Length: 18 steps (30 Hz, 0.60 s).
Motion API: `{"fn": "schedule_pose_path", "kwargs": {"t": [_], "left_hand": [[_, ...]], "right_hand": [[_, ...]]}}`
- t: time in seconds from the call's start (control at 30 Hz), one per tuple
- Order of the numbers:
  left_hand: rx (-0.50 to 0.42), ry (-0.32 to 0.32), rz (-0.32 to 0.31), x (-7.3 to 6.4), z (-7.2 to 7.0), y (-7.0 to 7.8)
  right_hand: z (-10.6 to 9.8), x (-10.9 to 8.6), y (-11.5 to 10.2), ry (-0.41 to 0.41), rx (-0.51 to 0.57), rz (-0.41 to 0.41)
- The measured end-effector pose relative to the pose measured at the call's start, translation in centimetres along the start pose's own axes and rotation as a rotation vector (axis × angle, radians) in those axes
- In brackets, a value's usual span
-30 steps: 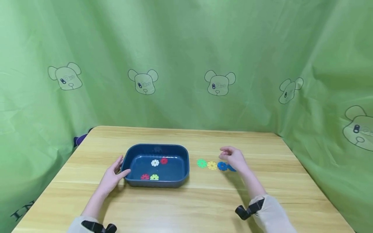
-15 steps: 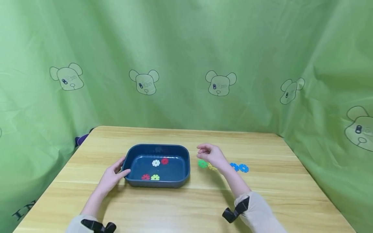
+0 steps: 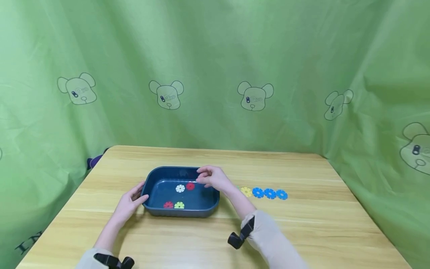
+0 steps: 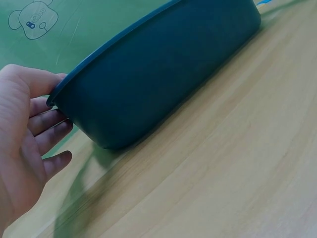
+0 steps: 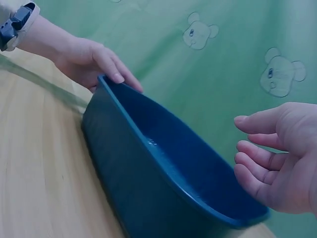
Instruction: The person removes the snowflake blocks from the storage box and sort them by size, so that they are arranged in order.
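My left hand [image 3: 127, 201] grips the left end of a dark blue basin [image 3: 181, 212], thumb over the rim and the other fingers against the outer wall. Inside lie flower-shaped plastic discs: a white disc [image 3: 180, 188], a red disc [image 3: 190, 186], a second red disc [image 3: 168, 205] and a yellow-green disc [image 3: 179, 205]. Over the basin's right back corner hovers my right hand [image 3: 215, 178], its fingers loosely curled; in the right wrist view nothing shows between thumb and fingers. The basin's right rim is partly covered by this hand.
Right of the basin, a yellow disc [image 3: 246, 192] and three blue discs [image 3: 270, 193] lie in a row on the wooden table [image 3: 319, 224]. A green disc is mostly hidden by my right forearm. Behind the table hangs a green curtain [image 3: 208, 127].
My right hand has moved left, from above the blue discs past the yellow and green discs to over the basin. The left hand stays on the basin, and the discs keep their places.
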State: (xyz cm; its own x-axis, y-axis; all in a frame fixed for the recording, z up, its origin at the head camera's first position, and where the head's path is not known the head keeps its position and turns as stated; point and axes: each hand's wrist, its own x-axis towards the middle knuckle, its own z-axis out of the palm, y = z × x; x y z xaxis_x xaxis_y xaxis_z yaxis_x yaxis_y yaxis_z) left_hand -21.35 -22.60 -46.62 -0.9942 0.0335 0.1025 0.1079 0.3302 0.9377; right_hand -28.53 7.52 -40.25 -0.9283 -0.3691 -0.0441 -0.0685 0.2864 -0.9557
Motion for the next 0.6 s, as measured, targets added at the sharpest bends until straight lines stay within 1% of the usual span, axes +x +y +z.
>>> {"fn": "schedule_pose_path", "kwargs": {"t": [0.17,0.27,0.37,0.6], "left_hand": [[0.011,-0.005,0.006,0.1,0.1,0.1],[0.001,-0.006,0.003,0.1,0.2,0.1],[-0.007,0.001,-0.003,0.0,0.2,0.2],[0.001,0.018,-0.004,-0.2,0.1,0.1]], "right_hand": [[1.8,0.9,0.4,-0.026,-0.006,0.021],[2.9,1.3,0.8,-0.060,-0.044,0.036],[4.1,1.6,1.4,-0.102,-0.097,0.032],[5.8,2.1,2.6,-0.228,-0.237,-0.034]]}}
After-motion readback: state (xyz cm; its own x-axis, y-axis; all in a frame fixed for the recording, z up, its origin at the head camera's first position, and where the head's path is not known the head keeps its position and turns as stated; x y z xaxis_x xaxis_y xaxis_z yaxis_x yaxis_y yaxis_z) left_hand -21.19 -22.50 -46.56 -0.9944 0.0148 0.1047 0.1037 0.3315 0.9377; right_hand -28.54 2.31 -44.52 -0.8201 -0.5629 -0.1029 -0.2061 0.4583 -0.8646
